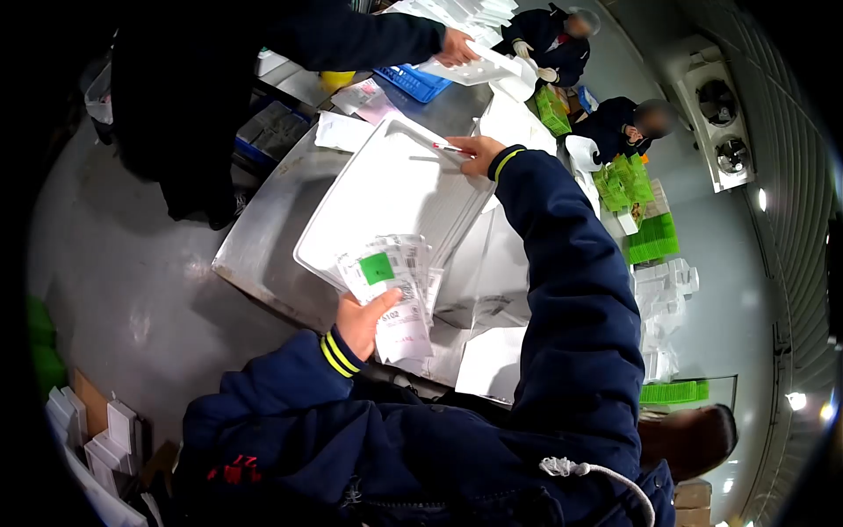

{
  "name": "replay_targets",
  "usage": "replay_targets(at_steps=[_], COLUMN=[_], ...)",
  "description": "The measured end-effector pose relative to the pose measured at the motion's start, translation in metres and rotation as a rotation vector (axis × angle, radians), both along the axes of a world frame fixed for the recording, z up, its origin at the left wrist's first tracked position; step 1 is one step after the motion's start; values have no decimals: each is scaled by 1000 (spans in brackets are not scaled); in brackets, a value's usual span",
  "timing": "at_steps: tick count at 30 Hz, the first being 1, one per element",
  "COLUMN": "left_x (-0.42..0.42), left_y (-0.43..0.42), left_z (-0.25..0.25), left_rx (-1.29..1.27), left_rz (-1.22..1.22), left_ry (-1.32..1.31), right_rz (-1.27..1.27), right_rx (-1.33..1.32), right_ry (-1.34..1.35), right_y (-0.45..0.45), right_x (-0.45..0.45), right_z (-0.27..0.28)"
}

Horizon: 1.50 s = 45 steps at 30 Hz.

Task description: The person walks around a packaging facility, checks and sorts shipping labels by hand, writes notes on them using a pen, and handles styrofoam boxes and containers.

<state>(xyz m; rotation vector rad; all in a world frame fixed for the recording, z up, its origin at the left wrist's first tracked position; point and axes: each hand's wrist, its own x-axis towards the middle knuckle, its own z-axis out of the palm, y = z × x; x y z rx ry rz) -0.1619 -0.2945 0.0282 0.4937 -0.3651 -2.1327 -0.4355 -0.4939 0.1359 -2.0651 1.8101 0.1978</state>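
Observation:
My left hand [360, 325] is closed around a fanned bunch of printed paper labels [402, 309] with barcodes, one bearing a green square. The labels overlap the near edge of a stack of shallow white trays [373, 189] on a metal table. At the far right corner of that stack is my right hand [479, 156], its fingers closed on a slim red-and-white pen [450, 148]. The pen lies over the tray rim. Whether the right fingers also touch the tray, I cannot tell.
Across the metal table [263, 233], another person's hand [457, 48] holds a white perforated tray [483, 68]. Papers [344, 132] and a blue crate [413, 82] lie nearby. Two co-workers sit farther back beside green baskets [625, 180]. White boxes [110, 448] stand at lower left.

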Motion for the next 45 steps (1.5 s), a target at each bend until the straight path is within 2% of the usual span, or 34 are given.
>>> replay_targets(at_steps=[2,7,8,10,11,12,15,16,18,19,21,22,23,24,25,26,27,28,29,30,33,34,37,40,42,45], left_x=[-17,-74,-85,-97,-102,-105,-92,-80,-52,-33,10,31,46,59,69,78,86,91,97,104,126,131,146,146,144,140], left_y=[-5,-18,-19,-21,-22,-23,-36,-41,-55,-65,-93,-109,-124,-136,-140,-143,-142,-139,-134,-127,-106,-98,-76,-56,-43,-24], left_z=[8,10,4,2,2,0,0,2,9,6,-18,-32,-34,-31,-27,-26,-34,-38,-41,-44,-50,-49,-55,-50,-46,-46], left_rx=[0,-103,-136,-214,-229,-241,-330,-347,-404,-336,-174,-78,-80,-87,-138,-188,-203,-206,-251,-293,-392,-429,-560,-571,-626,-694], left_rz=[-24,-55,-87,-166,-184,-205,-301,-305,-164,-128,-63,-29,25,79,56,34,7,-29,-97,-154,-280,-321,-451,-482,-504,-519], left_ry=[41,-75,-124,-280,-261,-245,-229,-198,-150,-176,-133,-63,-71,-73,-82,-89,-122,-117,-131,-145,-231,-235,-318,-345,-372,-411], right_rz=[-12,27,-47,-42,15,-15,105,211,160,281,14,46,113,135,125,-5,14,-102,-130,-115,-442,-558,-936,-1350,-1274,-1182], right_rx=[46,106,162,173,185,153,298,319,178,26,-79,-218,-361,-483,-521,-496,-577,-538,-542,-564,-596,-633,-699,-524,-452,-556], right_ry=[-54,-47,-96,5,-119,47,424,414,444,477,488,520,351,314,294,239,-310,-256,-462,-436,-782,-808,-1121,-1340,-1411,-1388], right_y=[-9,-37,-43,-44,-54,-49,-61,-65,-63,-57,-40,-31,-14,-3,10,32,50,75,100,125,190,210,262,299,312,330], right_x=[-18,-82,-98,-117,-156,-140,-130,-136,-134,-124,-82,-68,-45,-31,-20,15,23,56,77,101,159,170,206,245,255,251], right_z=[-3,-19,-30,-42,-72,-62,-62,-56,-36,-22,18,33,55,67,79,95,91,97,92,88,45,22,-54,-103,-116,-117])
